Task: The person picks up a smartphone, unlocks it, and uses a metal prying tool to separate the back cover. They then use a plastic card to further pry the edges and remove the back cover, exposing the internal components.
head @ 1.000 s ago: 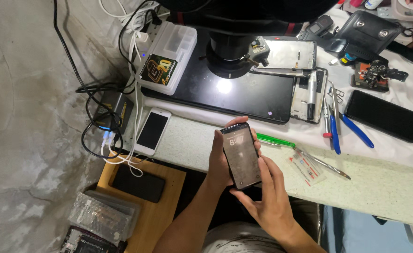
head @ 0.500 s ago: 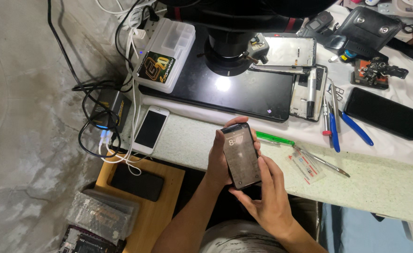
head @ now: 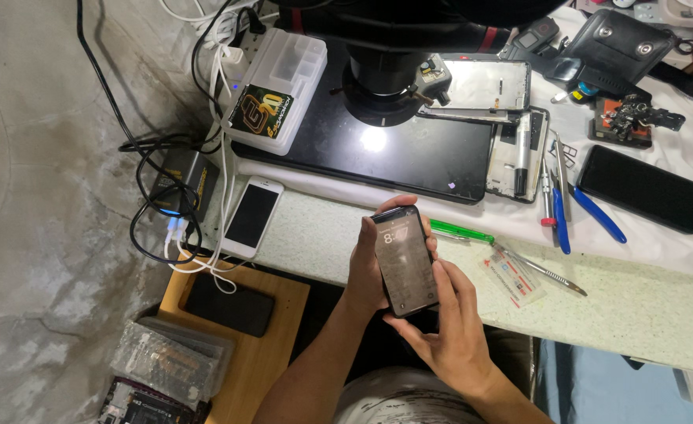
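A dark smartphone (head: 404,260) with a lit screen is held upright above the near edge of the speckled worktop (head: 637,302). The left hand (head: 366,267) wraps around its back, fingers curled over the top and left edge. The right hand (head: 449,330) supports the lower right corner, thumb lying on the screen. A white phone (head: 251,216) rests to the left, a green tool (head: 461,232) just right, and blue-handled pliers (head: 578,216) farther right.
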